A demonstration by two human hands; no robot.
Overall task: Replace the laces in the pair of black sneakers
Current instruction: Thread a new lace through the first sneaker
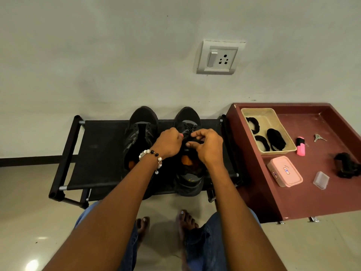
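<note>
Two black sneakers stand side by side on a black fabric shoe rack (101, 153), toes toward the wall. The left sneaker (141, 130) has no lace in its open eyelets. The right sneaker (188, 118) carries a black lace (187, 127) across its upper eyelets. Both hands work over the right sneaker's tongue. My left hand (169, 142) pinches the lace with curled fingers. My right hand (208, 146) pinches the lace beside it, thumb and fingertips together. Several coiled black laces (275, 138) lie in a beige tray (252, 112).
A maroon low table (293, 192) on the right holds the tray, a pink box (284, 171), a pink highlighter (300, 146), keys (318, 137), a clear case (321, 179) and a black object (346, 166). A wall socket (219, 57) sits above. My bare feet (185, 222) rest on the tiled floor.
</note>
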